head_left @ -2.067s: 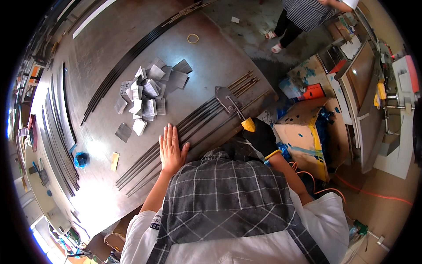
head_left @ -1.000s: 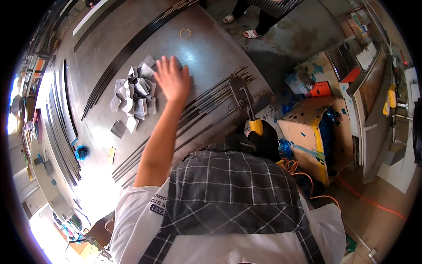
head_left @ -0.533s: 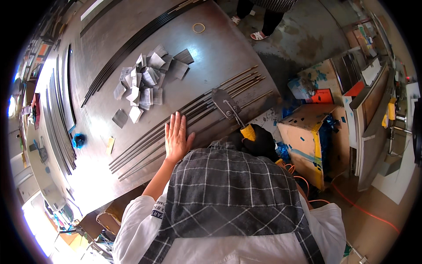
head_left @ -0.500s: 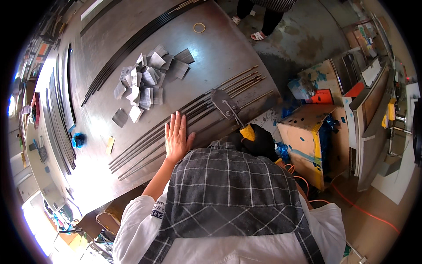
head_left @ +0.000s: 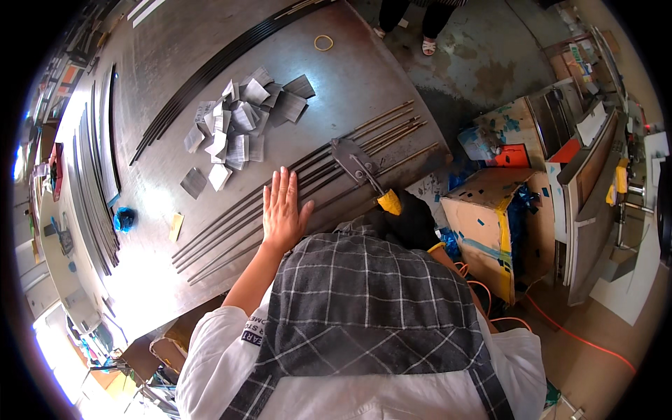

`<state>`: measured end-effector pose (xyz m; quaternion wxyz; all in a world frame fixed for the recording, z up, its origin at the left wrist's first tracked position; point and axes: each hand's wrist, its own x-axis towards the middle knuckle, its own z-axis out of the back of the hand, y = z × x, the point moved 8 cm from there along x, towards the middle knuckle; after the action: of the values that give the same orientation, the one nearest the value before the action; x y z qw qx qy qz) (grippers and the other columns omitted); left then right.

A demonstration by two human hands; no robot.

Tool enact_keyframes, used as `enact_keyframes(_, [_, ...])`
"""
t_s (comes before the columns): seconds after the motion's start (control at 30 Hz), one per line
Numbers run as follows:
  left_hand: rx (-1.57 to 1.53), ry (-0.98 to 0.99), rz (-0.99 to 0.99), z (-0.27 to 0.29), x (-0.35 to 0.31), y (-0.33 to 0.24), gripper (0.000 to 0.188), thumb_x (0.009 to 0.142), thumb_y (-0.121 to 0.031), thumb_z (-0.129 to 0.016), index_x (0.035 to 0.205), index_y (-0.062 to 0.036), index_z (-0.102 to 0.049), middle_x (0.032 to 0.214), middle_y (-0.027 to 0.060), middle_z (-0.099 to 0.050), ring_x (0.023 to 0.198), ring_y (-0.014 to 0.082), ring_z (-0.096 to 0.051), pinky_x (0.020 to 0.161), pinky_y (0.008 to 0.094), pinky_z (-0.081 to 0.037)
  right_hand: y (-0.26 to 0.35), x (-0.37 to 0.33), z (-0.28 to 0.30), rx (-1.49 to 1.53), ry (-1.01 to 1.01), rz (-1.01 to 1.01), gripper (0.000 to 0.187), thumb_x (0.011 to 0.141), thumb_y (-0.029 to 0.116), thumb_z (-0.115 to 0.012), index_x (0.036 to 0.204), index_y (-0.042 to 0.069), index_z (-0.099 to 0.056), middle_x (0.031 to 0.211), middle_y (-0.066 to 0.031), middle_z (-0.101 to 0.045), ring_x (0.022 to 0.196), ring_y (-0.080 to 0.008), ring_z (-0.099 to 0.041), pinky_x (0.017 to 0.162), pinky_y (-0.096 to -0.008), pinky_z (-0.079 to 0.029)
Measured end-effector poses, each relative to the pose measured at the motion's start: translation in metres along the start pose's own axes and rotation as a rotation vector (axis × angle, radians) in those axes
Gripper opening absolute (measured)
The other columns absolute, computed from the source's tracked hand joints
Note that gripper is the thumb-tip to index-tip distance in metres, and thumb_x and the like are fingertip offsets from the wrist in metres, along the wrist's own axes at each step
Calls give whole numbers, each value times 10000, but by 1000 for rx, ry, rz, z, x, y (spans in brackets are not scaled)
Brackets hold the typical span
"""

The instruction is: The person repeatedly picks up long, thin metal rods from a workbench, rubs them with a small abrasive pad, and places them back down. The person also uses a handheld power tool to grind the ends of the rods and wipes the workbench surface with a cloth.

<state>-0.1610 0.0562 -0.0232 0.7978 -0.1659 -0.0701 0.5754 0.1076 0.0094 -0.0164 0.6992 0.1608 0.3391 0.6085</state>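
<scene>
My left hand (head_left: 283,217), bare, lies flat with fingers stretched out on several thin dark rods (head_left: 224,220) that run slantwise across the metal table. In a black glove, my right hand (head_left: 414,222) is closed round the yellow handle of a scraper-like tool (head_left: 353,159). Two bolts join its flat metal blade to a rod. The blade rests on or just over the rods, to the right of my left hand; I cannot tell whether it touches them. Toward the far right, the rod ends look brownish.
Small grey sheet pieces (head_left: 241,119) lie heaped on the metal table (head_left: 210,280). Long dark strips (head_left: 189,91) lie beyond them; a yellow ring (head_left: 323,43) is near the far edge. A cardboard box (head_left: 476,217) stands right. Another person's legs (head_left: 434,21) show beyond the table.
The scraper-like tool and my right hand have shifted slightly, the blade a little to the left. My left hand stays on the rods, moved slightly. The other person's feet have moved right.
</scene>
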Motion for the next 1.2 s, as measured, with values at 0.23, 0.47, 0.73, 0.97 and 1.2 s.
enact_keyframes(0.23, [0,14,20,1,-1,-1,725,918,-375,-568,1484,-21,-286,1572,186,-193,1461,347,-163,1164,515,-148,-1,-6,-10,0,19,6,553,784,456,-684,1185,92,-574,971,-196,-664,852,-388,-647,731,-470,-507])
enact_keyframes(0.47, [-12,14,23,2,5,-1,714,923,-389,-553,1478,-20,-298,1569,205,-186,1462,351,-153,1170,503,-133,2,-4,-8,-39,57,-10,595,777,507,-670,1191,91,-571,986,-210,-656,856,-389,-645,735,-478,-503])
enact_keyframes(0.73, [-10,1,29,5,8,2,700,929,-386,-545,1475,-22,-304,1565,203,-198,1462,348,-154,1171,501,-132,5,-3,1,21,-21,7,581,762,484,-686,1174,88,-577,980,-198,-664,871,-384,-647,752,-469,-507])
enact_keyframes(0.97, [-15,8,29,8,9,1,697,932,-380,-543,1478,-21,-299,1563,202,-204,1462,347,-156,1170,500,-133,-10,-4,0,31,-45,-70,567,757,435,-700,1169,61,-592,973,-192,-673,892,-372,-653,765,-450,-514])
enact_keyframes(1.2, [4,-5,27,9,11,2,704,932,-396,-538,1477,-18,-300,1562,202,-210,1461,346,-160,1169,501,-132,-15,-3,-5,28,-6,-44,548,766,418,-702,1160,55,-588,976,-190,-673,899,-369,-654,781,-440,-513])
